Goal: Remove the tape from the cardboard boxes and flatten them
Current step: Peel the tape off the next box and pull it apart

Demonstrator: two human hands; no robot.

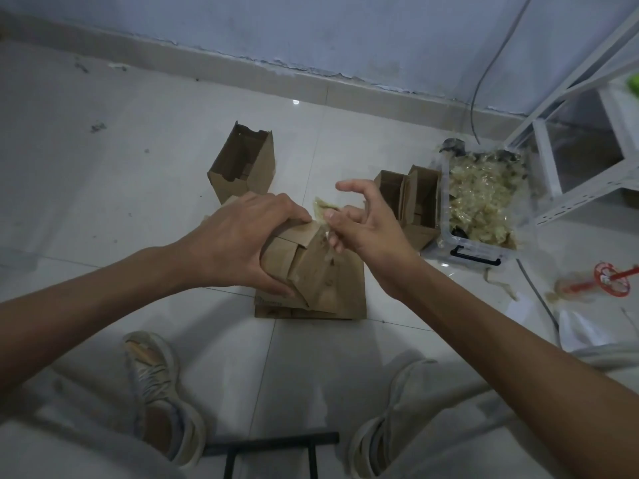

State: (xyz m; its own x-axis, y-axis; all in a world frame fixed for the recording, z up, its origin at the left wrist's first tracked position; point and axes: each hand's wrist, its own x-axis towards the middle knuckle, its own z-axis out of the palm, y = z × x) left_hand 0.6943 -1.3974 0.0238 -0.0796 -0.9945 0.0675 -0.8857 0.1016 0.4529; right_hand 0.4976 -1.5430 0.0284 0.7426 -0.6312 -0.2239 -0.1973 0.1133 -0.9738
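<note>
Left hand (242,233) grips box (304,267); right hand (366,223) pinches tape (321,209) (crumpled, yellowish).

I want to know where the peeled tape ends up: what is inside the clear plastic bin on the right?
The clear plastic bin is heaped with crumpled yellowish tape scraps. Whatever lies beneath the heap is covered, so the bottom cannot be seen.

Brown cardboard box (311,267) — tilted, crumpled tape (322,210) peeling off.
</note>
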